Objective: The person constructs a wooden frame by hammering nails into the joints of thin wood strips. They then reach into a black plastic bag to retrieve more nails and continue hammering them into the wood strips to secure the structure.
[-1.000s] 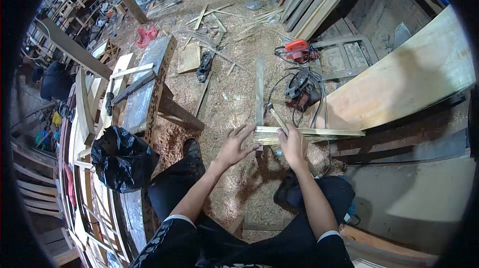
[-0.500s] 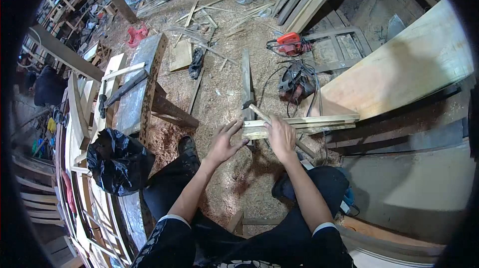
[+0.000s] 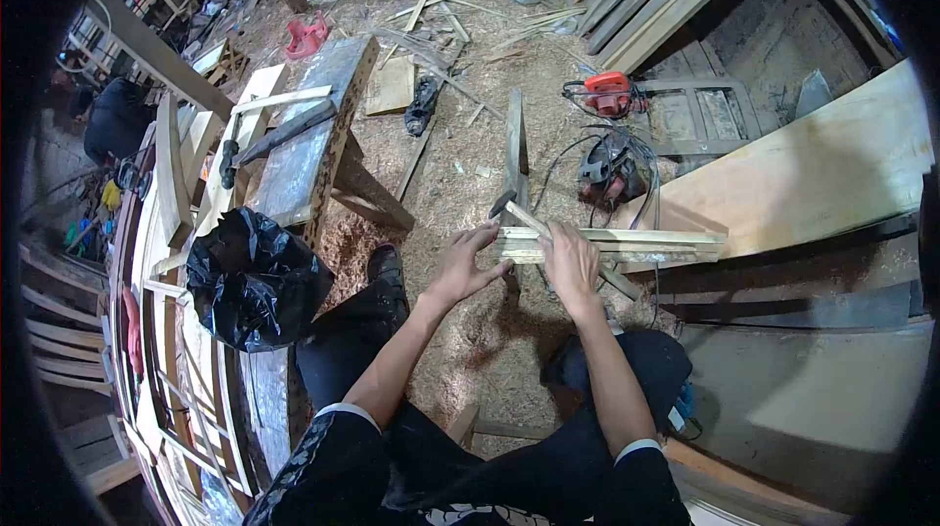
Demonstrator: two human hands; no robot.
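Several thin wooden strips (image 3: 658, 245) lie bundled side by side in front of me, across an upright-looking narrow wooden bar (image 3: 515, 144). My right hand (image 3: 572, 263) is closed round the wooden handle of a hammer (image 3: 529, 218) and rests over the strips. The hammer's dark head points up and left. At the strips' left ends is my left hand (image 3: 462, 266), its thumb and fingers apart and touching those ends. My right fingers partly hide the strips and the lower handle.
On the left, a black plastic bag (image 3: 255, 281) sits by a bench (image 3: 318, 149) that bears another hammer (image 3: 228, 166) and wood pieces. Power tools with cords, an orange one (image 3: 609, 93) and a dark one (image 3: 612, 168), lie ahead right. A wide board (image 3: 803, 168) leans at right. A person (image 3: 119, 119) crouches far left.
The whole view has shifted, so the surroundings sit further right and mostly lower. Both hands stay at the strips, and the hammer is still in my right hand.
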